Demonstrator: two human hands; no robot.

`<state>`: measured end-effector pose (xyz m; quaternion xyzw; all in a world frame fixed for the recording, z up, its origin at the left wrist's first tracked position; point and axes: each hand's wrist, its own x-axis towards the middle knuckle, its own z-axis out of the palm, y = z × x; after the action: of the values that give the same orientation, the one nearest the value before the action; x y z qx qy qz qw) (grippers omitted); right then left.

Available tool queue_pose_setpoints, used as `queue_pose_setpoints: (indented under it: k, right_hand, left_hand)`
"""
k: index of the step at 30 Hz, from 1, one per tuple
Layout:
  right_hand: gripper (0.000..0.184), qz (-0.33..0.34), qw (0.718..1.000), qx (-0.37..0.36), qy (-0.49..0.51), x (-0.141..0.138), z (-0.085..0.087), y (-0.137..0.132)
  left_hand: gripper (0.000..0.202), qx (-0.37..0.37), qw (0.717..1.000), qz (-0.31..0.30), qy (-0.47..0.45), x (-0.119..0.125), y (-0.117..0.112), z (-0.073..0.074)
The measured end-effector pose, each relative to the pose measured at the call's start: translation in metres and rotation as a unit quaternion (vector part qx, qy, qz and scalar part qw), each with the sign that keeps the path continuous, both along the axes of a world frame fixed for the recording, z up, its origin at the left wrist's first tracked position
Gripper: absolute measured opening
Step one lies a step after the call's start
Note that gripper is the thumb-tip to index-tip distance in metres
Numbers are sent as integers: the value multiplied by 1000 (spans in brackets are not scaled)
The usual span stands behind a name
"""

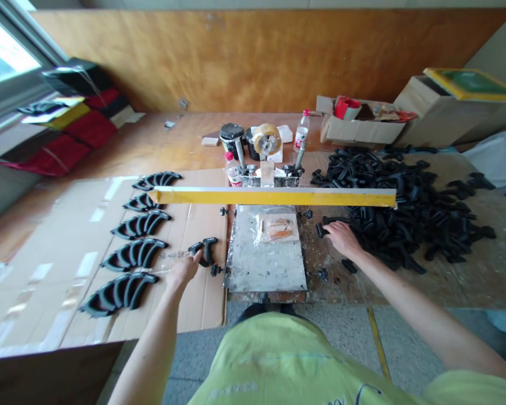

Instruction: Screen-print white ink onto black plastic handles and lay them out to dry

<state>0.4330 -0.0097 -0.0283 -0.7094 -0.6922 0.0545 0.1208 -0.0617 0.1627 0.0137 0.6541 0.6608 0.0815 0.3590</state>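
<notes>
My left hand (pixel 184 271) is over the cardboard left of the metal plate, fingers closed on a curved black plastic handle (pixel 196 247). A second black handle (pixel 209 253) stands just right of it. My right hand (pixel 342 238) is at the left edge of a big heap of black handles (pixel 396 208), its fingers closed on one handle (pixel 335 220). Between my hands lies the flat metal plate (pixel 265 264) of a printing jig, with a clear-taped patch (pixel 278 228) on it. Several fanned rows of black handles (pixel 135 254) lie on the cardboard sheet (pixel 84 225).
A long yellow-edged bar (pixel 274 197) spans crosswise above the plate. Knobs (pixel 322 274) jut from the jig's sides. Behind stand a tape roll (pixel 267 139), a black tub (pixel 231 135) and a bottle (pixel 302 130). Open cartons (pixel 362 130) sit back right; stacked boxes (pixel 84 124) back left.
</notes>
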Motion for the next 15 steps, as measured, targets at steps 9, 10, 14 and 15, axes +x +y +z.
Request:
queue_pose_setpoints:
  k: [9, 10, 14, 15]
  right_hand:
    - [20, 108, 991, 68, 46, -150, 25, 93]
    - [20, 110, 992, 58, 33, -155, 27, 93]
    - [23, 73, 993, 67, 66, -135, 37, 83]
    - [24, 48, 992, 79, 86, -121, 41, 80]
  left_hand:
    - [48, 180, 881, 30, -436, 119, 17, 126]
    - [50, 191, 869, 27, -456, 127, 14, 137]
    - [55, 180, 875, 19, -448, 122, -8, 146]
    - [57, 153, 882, 20, -446, 115, -16, 141]
